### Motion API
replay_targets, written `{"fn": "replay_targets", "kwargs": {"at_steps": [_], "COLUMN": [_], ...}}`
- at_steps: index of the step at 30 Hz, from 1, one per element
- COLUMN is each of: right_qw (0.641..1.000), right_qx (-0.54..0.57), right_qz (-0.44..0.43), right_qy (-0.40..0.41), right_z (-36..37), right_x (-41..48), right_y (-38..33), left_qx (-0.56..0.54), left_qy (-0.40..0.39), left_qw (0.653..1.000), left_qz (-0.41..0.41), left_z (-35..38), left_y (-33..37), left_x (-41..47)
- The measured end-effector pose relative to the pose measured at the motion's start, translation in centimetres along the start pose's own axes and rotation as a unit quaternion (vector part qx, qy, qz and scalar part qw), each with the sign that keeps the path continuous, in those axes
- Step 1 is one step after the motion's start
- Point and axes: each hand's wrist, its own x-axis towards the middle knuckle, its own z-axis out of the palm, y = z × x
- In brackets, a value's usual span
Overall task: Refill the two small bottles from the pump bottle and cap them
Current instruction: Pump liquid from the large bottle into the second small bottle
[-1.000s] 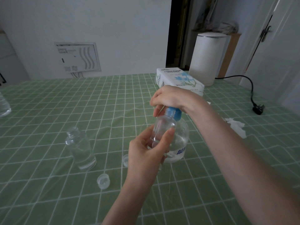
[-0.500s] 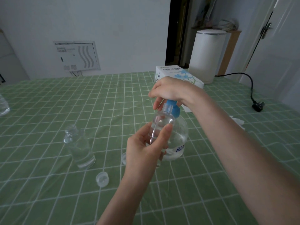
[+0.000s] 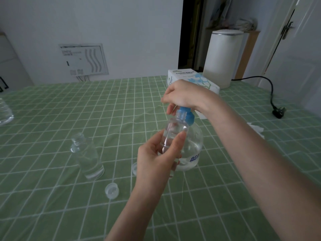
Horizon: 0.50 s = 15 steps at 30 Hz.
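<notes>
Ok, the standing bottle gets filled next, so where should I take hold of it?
Probably round the straight body of the standing bottle, below the shoulder, from the near side. It stands upright and uncapped, so a side grip leaves the threaded mouth free.

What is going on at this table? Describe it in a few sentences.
A person's left hand holds a small clear bottle up to the spout of the pump bottle, while the right hand is curled over its blue pump head. The second small bottle stands uncapped on the green checked cloth. A loose cap lies in front of it and another cap beside the left hand.
</notes>
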Motion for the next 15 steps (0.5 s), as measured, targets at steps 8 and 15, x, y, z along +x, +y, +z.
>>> {"fn": "replay_targets", "kwargs": {"at_steps": [8,15], "right_qw": [1.000,0.999], "right_qx": [0.007,0.002], "right_qz": [0.015,0.015], "right_qy": [-0.022,-0.034], "right_z": [-0.07,0.69], "right_x": [0.11,0.15], "right_y": [0.01,0.52], "left_qx": [0.012,0.018], "left_qy": [0.009,0.011], "left_qw": [1.000,1.000], "left_qz": [-0.001,-0.004], "left_z": [-0.03,0.00], "left_y": [-0.04,-0.09], "left_x": [0.05,0.00]}}
